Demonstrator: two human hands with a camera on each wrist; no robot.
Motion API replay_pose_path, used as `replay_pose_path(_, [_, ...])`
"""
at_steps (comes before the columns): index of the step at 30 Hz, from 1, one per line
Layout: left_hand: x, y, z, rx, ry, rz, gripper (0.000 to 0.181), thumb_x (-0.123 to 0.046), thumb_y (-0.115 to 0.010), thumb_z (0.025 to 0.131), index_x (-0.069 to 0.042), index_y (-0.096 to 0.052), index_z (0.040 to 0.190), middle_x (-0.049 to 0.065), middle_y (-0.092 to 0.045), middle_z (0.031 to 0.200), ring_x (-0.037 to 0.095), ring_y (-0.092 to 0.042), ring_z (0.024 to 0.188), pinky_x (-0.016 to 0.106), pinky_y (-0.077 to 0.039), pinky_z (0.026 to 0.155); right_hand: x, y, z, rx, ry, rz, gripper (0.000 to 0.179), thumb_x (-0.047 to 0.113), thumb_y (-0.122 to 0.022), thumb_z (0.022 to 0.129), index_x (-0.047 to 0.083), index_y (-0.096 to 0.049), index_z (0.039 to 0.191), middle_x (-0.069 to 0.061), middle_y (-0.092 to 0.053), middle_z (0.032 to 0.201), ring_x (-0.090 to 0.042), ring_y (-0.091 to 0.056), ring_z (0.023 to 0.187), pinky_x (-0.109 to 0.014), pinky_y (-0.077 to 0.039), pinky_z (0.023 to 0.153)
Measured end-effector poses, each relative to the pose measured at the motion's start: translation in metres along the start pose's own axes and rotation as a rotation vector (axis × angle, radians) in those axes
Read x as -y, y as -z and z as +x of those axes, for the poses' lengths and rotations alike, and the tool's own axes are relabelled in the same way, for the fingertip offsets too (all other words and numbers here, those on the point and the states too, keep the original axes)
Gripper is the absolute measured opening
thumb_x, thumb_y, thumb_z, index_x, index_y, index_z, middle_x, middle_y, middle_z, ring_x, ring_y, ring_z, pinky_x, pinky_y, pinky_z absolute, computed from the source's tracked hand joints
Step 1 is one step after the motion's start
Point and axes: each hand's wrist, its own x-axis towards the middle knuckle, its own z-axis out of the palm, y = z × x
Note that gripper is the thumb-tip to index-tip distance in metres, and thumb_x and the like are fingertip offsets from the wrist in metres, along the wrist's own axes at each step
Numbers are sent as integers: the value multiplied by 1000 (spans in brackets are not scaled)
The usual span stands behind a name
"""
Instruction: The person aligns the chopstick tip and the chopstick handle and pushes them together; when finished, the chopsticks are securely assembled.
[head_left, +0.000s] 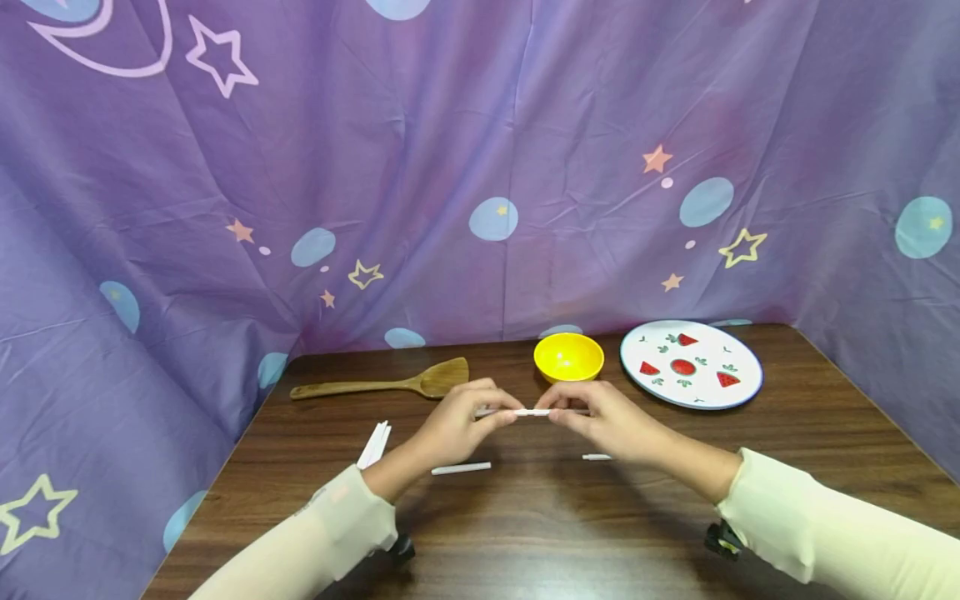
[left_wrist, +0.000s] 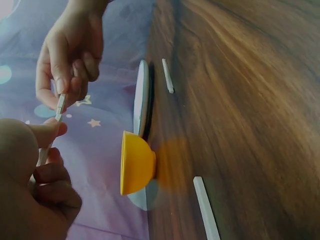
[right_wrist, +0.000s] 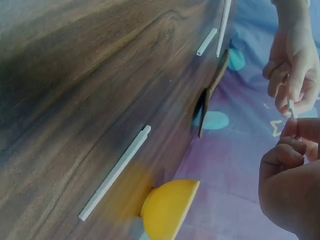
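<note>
Above the table, my left hand (head_left: 459,423) and right hand (head_left: 609,419) face each other, each pinching a thin white stick (head_left: 532,412) between thumb and fingers. The stick runs level from one hand to the other. In the left wrist view a notched stretch of it (left_wrist: 60,106) shows between the fingertips; I cannot tell whether it is one piece or two joined. Beneath the left hand lies another white stick (head_left: 461,468). Partly hidden under the right hand is a further white stick (head_left: 597,457), whose narrowed end shows in the right wrist view.
By the left wrist lie several white sticks (head_left: 375,444) in a bunch. A wooden spatula (head_left: 442,379) rests at the back left. Behind the hands stands a yellow bowl (head_left: 568,358), with a white plate with fruit prints (head_left: 701,387) to its right. A purple curtain (head_left: 450,125) hangs behind the table (head_left: 540,533).
</note>
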Motion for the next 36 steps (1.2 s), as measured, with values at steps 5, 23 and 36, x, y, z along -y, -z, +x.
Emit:
replay_pose_path(5, [-1,0,2,22,63,-86,12,-13,-71,97,-10,-79,105,-2,-67,88,6,-56,83,25,-51,79,1,0,-1,-39,163,-112,18,3,-70,96,17,-74,106,11,-73,100,-6,-66,91,-31,-58,81])
replay_pose_path(23, [-7,3,3,-63,39,-208,15,-12,-69,99,-4,-78,108,4,-70,95,9,-61,90,30,-56,86,11,11,3,-54,23,50,11,8,-69,98,13,-76,104,3,-72,96,-9,-65,85,-27,-57,77])
replay_pose_path(36, [-5,8,3,6,79,-392,21,-7,-62,102,4,-73,116,19,-72,110,25,-68,106,35,-56,93,20,19,3,-33,0,79,13,11,-67,101,12,-77,109,6,-69,85,-16,-65,80,-29,-57,73])
